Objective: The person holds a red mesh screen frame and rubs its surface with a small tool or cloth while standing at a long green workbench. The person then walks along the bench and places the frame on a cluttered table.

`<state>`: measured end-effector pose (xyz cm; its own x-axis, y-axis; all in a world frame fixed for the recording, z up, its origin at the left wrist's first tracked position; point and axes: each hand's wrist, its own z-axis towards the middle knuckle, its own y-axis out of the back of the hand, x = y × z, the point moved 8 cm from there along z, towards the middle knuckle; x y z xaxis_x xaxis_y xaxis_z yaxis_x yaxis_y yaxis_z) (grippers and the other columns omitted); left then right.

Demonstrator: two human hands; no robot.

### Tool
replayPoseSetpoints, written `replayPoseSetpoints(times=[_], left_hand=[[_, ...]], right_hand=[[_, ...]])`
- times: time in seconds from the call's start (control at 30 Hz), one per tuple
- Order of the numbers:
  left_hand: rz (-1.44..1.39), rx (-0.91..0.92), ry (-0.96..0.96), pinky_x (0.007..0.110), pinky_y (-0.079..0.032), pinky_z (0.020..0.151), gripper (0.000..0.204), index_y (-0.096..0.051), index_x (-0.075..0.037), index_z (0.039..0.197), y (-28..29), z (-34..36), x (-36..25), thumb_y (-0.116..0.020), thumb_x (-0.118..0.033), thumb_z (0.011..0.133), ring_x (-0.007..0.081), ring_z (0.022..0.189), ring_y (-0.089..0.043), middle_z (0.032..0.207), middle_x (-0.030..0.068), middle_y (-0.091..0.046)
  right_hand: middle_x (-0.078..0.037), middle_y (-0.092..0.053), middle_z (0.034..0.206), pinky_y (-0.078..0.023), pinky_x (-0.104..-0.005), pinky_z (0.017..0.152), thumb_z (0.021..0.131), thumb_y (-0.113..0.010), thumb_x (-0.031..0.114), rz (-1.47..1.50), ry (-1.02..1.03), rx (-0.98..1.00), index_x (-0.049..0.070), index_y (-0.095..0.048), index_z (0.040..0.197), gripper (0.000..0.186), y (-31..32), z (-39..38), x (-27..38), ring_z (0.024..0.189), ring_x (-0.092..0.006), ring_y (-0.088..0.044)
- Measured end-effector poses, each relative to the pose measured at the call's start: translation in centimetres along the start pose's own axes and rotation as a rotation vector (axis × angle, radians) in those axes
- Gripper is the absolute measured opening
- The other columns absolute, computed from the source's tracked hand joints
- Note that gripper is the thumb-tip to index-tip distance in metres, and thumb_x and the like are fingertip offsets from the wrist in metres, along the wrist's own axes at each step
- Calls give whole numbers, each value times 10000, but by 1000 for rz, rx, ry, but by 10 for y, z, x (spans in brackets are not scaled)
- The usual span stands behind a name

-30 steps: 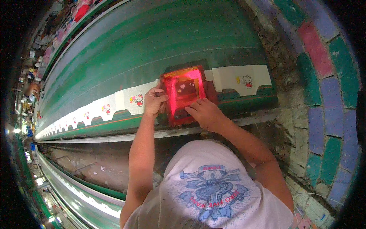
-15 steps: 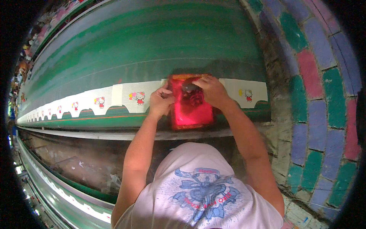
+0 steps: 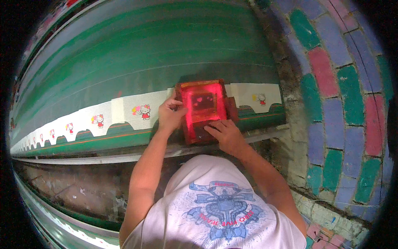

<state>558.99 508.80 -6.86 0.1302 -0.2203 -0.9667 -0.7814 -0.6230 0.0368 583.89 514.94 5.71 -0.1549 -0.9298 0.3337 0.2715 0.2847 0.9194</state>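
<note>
A screen-printing frame (image 3: 219,87) with a bright red mesh lies on a strip of white pieces along the table's near edge. Small pink shapes show in the dark window at the mesh's middle. My left hand (image 3: 171,116) grips the frame's left side, thumb and fingers closed at its edge. At the near end of the frame, my right hand (image 3: 227,135) is closed over a dark squeegee (image 3: 198,132), which is partly hidden by the fingers. Left of the frame, a white printed piece (image 3: 141,111) carries a cartoon cat with balloons.
The long green table (image 3: 137,54) stretches away to the left, with a row of printed pieces along its near edge. Another white piece (image 3: 259,98) lies right of the frame. A metal rail (image 3: 99,159) runs along the table's front. Painted bricks (image 3: 352,91) stand at the right.
My right hand has brought the squeegee from the far part of the frame toward me, to its near end. My left hand stays at the frame's left side. The view has shifted slightly.
</note>
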Motion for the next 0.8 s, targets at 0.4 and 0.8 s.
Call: replayPoseSetpoints(times=[0.4,0.8], left_hand=[[-123,-44,-76,417,-589,1160,264,-701,11,974,-5,-3,-19,-861,150,816,299,1485,-663,1784,304,-469],[-168,18,-298,440,-543,1222,293,-723,-11,1003,-162,-5,-55,-877,145,809,346,1553,-598,1788,302,-466]], right_hand=[[-115,-780,1286,-595,-507,980,786,-893,8,199,-24,-191,78,-813,1287,512,18,-17,-8,1182,-362,-737],[-131,-772,1295,-582,-548,1025,871,-772,-36,226,-131,-284,72,-811,1288,433,77,-122,-123,1196,-369,-735]])
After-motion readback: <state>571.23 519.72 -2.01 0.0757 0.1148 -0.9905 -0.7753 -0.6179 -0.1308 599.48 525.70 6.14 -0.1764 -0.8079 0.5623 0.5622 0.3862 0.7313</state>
